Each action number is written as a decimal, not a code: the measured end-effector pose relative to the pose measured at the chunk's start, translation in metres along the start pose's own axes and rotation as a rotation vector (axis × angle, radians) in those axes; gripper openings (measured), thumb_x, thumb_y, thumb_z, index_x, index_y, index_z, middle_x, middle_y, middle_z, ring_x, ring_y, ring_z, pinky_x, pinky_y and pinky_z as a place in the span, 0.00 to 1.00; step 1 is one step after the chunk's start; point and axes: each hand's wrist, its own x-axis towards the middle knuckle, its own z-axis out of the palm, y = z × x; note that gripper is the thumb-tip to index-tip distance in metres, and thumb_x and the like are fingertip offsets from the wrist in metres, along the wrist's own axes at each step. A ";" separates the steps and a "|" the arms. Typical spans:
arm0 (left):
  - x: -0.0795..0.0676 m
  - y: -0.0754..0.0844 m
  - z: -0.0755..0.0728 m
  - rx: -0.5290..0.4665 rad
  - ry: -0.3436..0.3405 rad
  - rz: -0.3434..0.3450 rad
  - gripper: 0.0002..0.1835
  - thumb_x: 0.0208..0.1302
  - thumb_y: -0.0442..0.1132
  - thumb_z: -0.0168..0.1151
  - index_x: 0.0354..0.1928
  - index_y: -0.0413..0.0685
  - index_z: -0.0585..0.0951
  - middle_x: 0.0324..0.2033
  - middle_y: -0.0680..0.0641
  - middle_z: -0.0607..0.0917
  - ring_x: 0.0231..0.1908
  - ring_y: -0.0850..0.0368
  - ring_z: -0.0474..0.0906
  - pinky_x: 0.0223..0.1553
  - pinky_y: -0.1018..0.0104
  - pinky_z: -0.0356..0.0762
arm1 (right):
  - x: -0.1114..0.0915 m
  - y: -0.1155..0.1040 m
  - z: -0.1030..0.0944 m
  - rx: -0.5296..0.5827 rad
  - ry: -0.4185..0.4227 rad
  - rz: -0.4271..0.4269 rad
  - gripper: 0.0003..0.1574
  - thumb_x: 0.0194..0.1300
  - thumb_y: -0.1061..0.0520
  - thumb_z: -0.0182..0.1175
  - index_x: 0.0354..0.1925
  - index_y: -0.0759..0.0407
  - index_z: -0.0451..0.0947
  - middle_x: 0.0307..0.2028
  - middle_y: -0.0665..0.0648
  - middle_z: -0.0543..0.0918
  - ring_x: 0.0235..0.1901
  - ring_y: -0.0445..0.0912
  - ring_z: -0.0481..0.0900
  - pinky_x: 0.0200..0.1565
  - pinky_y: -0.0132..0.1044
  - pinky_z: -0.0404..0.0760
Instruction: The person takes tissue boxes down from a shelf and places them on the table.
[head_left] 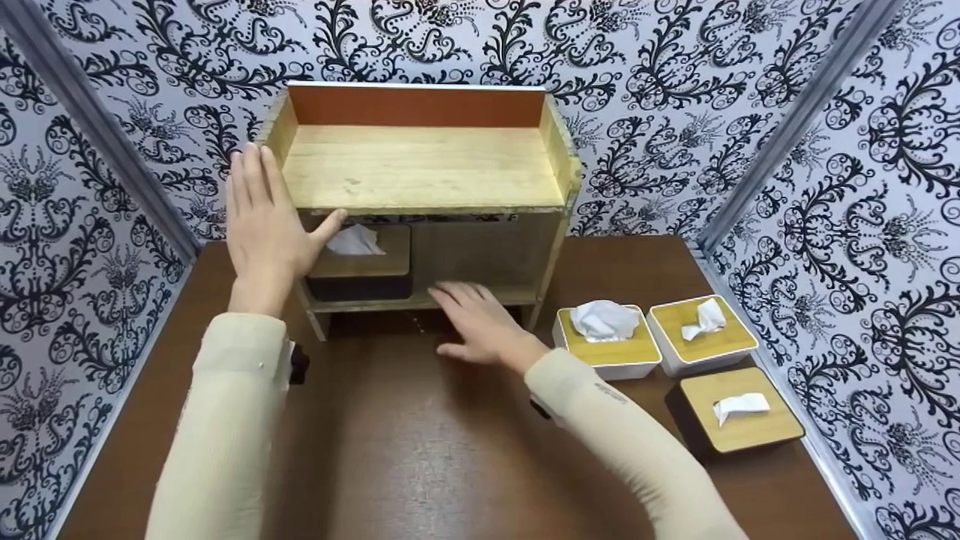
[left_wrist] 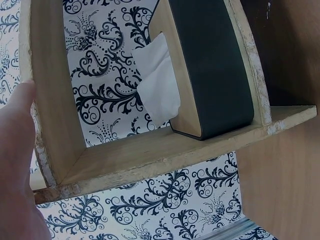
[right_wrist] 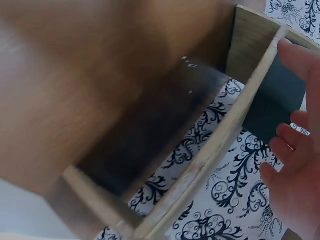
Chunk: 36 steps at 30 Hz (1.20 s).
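A small wooden shelf unit [head_left: 420, 169] with a reddish back strip stands against the patterned wall. My left hand [head_left: 266, 225] is at its upper left corner, fingers straight along the side and thumb stretched over the front edge of the top board; the left wrist view shows the thumb [left_wrist: 22, 95] at that edge. Inside the lower compartment, at the left, sits a black tissue box [head_left: 360, 287] with a wooden lid and a white tissue [left_wrist: 160, 82] sticking out. In front of the lower board [head_left: 480, 295], my right hand [head_left: 484, 326] hovers with fingers extended, holding nothing.
On the brown table [head_left: 420, 450], to the right, stand two white tissue boxes with wooden lids, one nearer the shelf [head_left: 611, 364] and one further right [head_left: 712, 352]. A dark tissue box [head_left: 742, 420] lies closer to me. Patterned walls [head_left: 885, 187] enclose the table.
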 end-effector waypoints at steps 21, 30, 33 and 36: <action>0.000 0.000 0.003 0.014 0.027 0.005 0.65 0.56 0.81 0.39 0.74 0.43 0.23 0.75 0.41 0.22 0.76 0.43 0.20 0.77 0.50 0.22 | 0.093 -0.015 -0.015 0.135 -0.030 0.215 0.74 0.54 0.23 0.60 0.78 0.51 0.31 0.79 0.54 0.37 0.78 0.52 0.36 0.78 0.50 0.39; 0.003 0.006 0.002 0.007 0.036 0.019 0.64 0.56 0.81 0.39 0.74 0.44 0.24 0.75 0.42 0.23 0.76 0.43 0.20 0.77 0.50 0.23 | 0.113 -0.006 -0.025 0.214 -0.104 0.272 0.78 0.51 0.22 0.61 0.78 0.50 0.25 0.78 0.55 0.28 0.77 0.52 0.24 0.77 0.46 0.28; 0.002 0.004 0.002 0.010 0.038 0.014 0.64 0.57 0.81 0.40 0.74 0.44 0.24 0.75 0.42 0.23 0.76 0.43 0.20 0.77 0.50 0.23 | 0.119 -0.010 -0.025 0.245 -0.117 0.250 0.80 0.49 0.20 0.62 0.77 0.51 0.25 0.78 0.55 0.26 0.77 0.53 0.22 0.77 0.46 0.26; 0.001 0.002 0.003 0.016 0.035 0.009 0.64 0.57 0.81 0.39 0.74 0.43 0.24 0.75 0.41 0.23 0.76 0.43 0.20 0.77 0.49 0.23 | 0.124 -0.013 -0.023 0.251 -0.123 0.224 0.81 0.47 0.19 0.62 0.78 0.51 0.27 0.78 0.56 0.28 0.77 0.54 0.23 0.77 0.47 0.27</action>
